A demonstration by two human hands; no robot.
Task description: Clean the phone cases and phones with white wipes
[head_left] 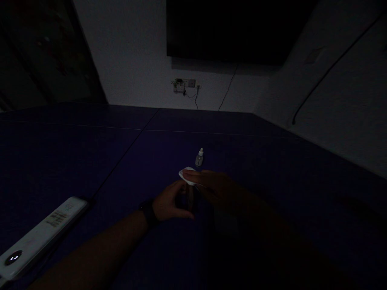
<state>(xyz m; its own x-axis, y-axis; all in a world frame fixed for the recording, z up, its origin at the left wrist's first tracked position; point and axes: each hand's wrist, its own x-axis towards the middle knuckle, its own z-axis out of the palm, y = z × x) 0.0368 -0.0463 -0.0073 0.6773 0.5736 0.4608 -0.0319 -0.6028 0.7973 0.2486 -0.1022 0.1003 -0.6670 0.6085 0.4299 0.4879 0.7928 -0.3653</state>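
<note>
The scene is very dim. A dark, thin object [190,196] stands in the curve of my left hand [173,203], thumb on the near side and fingers on the far side; its kind cannot be made out. My right hand [210,183] reaches over from the right, fingers flat and together on a small white cloth or wipe [186,173] at the top of that object. Just beyond my hands, a small clear bottle [198,161] with a white neck and pale tip is on the dark blue surface. Shadow hides much of my right palm and thumb.
At the lower left lies a long white power strip [45,235] with a lit round spot. The blue surface [121,141] runs back to a pale wall with sockets [191,83] and hanging cables. Above is a large black screen [236,32]. Another cable [326,68] hangs at right.
</note>
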